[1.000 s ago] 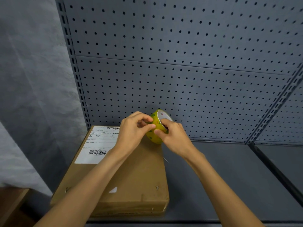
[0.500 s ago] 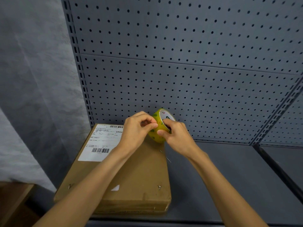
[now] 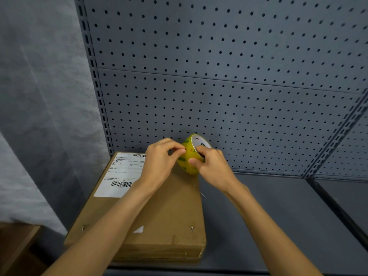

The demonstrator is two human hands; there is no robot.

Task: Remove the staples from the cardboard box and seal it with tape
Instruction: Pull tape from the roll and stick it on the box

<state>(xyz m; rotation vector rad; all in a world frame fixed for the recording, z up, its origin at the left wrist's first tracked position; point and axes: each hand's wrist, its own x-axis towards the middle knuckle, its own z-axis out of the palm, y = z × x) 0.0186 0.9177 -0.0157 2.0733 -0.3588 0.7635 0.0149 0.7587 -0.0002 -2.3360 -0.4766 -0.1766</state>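
Okay, nearest the camera, two bare forearms run up from the bottom edge toward the grip; below and nearer than the grip lies the cardboard box (image 3: pixel 159 212), flat on the grey shelf (image 3: pixel 278 216), long axis running away from the viewer; two staples (image 3: pixel 191 228) show near its front edge, one on the right, one on the left, so staple removal looks unfinished, though what exactly they are is small to read; a thin bit of metal (image 3: pixel 203 195) lies just beside the box's right edge, under the right wrist; the white shipping label (image 3: pixel 123 174) sits on the far left of the lid, left of the grip; at the grip itself, the right hand (image 3: pixel 213 166) clasps the yellow-green tape roll (image 3: pixel 190 156), thumb on the outer band, fingers over the white core, roll tilted with its open face up and right; the left hand (image 3: pixel 161 158) is pinched at the roll's left side, thumb and forefinger closed on the band, probably picking for the tape end; whether the end is caught, cannot tell; the roll is held just above the box's far right corner; judgement: the strip would pull leftward and down onto the lid, left hand nearer the box; behind the grip stands the grey pegboard (image 3: pixel 229 86).
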